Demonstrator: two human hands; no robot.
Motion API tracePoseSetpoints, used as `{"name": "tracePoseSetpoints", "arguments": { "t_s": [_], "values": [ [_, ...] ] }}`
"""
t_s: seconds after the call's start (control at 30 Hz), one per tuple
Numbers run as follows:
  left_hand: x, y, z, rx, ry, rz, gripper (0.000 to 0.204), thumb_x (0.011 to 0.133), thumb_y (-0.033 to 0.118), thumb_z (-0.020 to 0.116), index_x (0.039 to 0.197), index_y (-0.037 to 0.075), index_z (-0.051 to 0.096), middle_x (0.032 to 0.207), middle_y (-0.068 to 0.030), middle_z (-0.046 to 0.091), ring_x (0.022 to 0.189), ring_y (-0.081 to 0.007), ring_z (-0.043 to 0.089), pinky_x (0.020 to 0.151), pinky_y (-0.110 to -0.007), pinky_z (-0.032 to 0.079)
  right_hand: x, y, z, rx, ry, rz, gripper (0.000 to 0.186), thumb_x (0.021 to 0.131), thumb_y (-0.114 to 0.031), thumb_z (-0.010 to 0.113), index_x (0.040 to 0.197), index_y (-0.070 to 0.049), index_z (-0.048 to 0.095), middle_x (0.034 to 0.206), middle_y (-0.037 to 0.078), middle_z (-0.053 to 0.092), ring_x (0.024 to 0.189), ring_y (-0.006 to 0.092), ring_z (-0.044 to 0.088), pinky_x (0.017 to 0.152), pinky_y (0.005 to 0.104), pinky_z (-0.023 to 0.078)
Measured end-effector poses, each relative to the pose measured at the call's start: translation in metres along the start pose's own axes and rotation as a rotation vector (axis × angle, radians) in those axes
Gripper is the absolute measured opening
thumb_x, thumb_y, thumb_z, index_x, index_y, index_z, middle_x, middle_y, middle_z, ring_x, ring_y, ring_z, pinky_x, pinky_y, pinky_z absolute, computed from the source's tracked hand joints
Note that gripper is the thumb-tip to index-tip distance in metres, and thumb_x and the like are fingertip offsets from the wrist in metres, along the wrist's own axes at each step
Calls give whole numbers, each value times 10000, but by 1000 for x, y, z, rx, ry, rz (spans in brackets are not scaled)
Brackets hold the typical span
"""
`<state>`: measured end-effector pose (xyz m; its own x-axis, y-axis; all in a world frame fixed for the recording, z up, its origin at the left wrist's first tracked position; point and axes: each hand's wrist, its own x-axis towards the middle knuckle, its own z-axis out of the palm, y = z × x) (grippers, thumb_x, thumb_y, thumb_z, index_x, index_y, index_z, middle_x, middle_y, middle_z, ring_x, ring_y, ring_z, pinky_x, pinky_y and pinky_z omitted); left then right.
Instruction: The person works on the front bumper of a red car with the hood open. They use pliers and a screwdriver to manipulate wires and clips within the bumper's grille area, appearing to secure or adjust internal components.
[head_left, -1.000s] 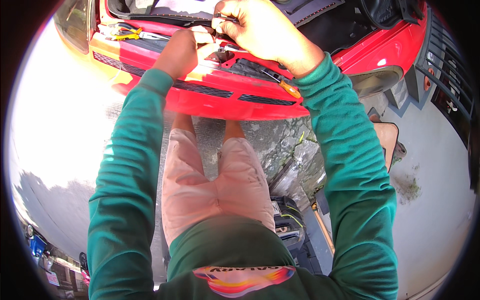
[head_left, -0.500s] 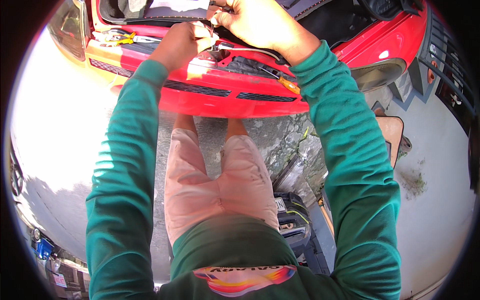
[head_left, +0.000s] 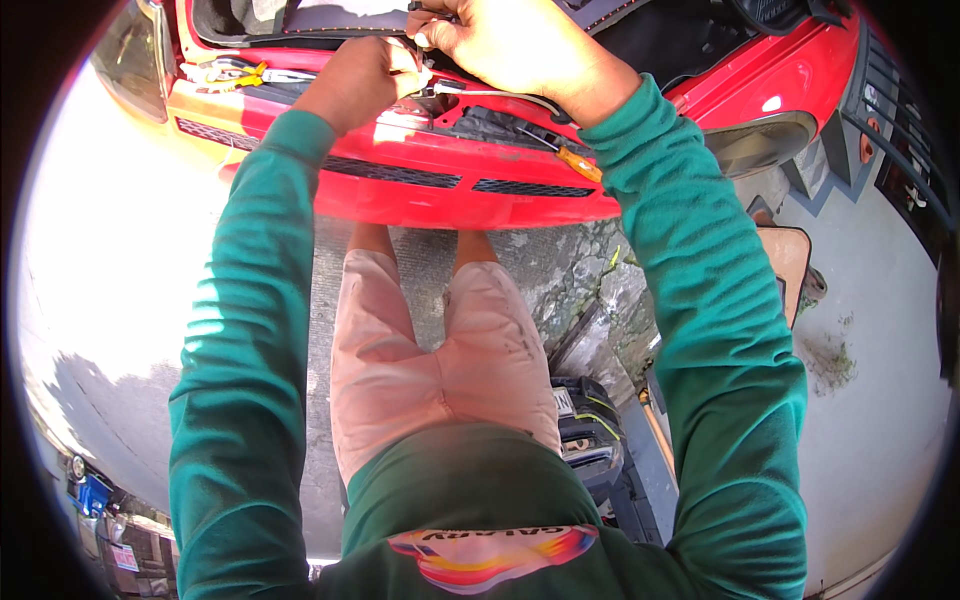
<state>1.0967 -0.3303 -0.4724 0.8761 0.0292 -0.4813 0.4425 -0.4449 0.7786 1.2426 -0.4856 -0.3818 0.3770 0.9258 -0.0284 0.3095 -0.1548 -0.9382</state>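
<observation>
Both my hands work close together at the front edge of a red car's open engine bay [head_left: 410, 200]. My left hand [head_left: 350, 85] is closed, thumb and fingers pinched around a small thin piece beside the latch area. Just above and right of it, my right hand [head_left: 510, 45] is closed on a small dark object at the top of the view, its kind hidden by the fingers. A grey cable [head_left: 490, 93] runs from the metal fitting under my hands toward the right. Yellow-handled pliers [head_left: 245, 77] lie to the left. To the right rests a screwdriver with an orange-yellow handle [head_left: 578, 164].
Below the car's grille [head_left: 395, 174] is a concrete floor with a cracked, rough patch [head_left: 600, 290]. A dark case or bag [head_left: 590, 430] stands at my right leg, near a wooden handle [head_left: 657, 435]. A tan-topped board [head_left: 785, 260] and a metal railing [head_left: 905, 150] are farther right.
My view has shifted slightly. Both hands stay at the same spot with nearly the same grip; the pliers and screwdriver lie where they were.
</observation>
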Motion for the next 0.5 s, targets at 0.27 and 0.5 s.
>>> {"name": "tracePoseSetpoints", "arguments": {
  "t_s": [0.27, 0.5],
  "values": [
    [3, -14, 6, -4, 16, 15, 200, 969, 198, 742, 1079, 35, 784, 906, -194, 759, 795, -338, 704, 790, -412, 572, 12, -16, -17, -209, 10, -104, 198, 873, -105, 655, 959, 56, 731, 801, 278, 689, 759, 470, 710, 689, 456, 573],
    [1, -9, 4, 45, 1, -1, 201, 961, 210, 751, 1019, 21, 786, 863, -182, 752, 753, -327, 687, 774, -414, 565, 15, -22, -19, -161, 1, -59, 190, 878, -91, 661, 951, 72, 728, 845, 302, 689, 787, 469, 712, 703, 456, 568]
  ]
}}
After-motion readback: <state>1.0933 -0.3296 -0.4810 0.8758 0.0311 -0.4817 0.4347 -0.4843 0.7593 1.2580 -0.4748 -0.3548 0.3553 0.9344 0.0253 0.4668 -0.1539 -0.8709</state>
